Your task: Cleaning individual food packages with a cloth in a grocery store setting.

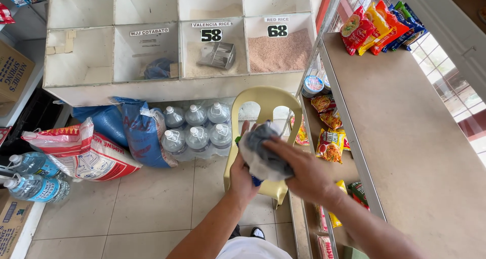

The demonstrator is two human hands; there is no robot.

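Hands are meeting in the middle of the view, both gripping a soft, crumpled grey cloth bundle (263, 155). The left hand (243, 175) is cupping the bundle from below and from the side, with its fingers reaching up behind it. The right hand (304, 175) is lying over the top and front of the bundle, fingers bent around it. A tiny bit of blue is peeking out under the bundle, but it is too small to tell what it is. The bundle is being held in the air above the seat of a pale yellow plastic chair (268, 104), which is standing on the light tiled floor (147, 203). Just beside the chair, a pack of clear water bottles with white caps (195, 130) is sitting on the floor. Next to the pack, a blue woven sack (144, 132) is leaning, and a white and red printed sack (86, 155) is lying farther off. Behind them, a white wooden bin box with square compartments (167, 87) is holding grains, and a shiny metal scoop (217, 54) is resting in one compartment. On the person's right, a long brown counter top (405, 147) is running past, with colourful snack packets (377, 26) piled at its far end.
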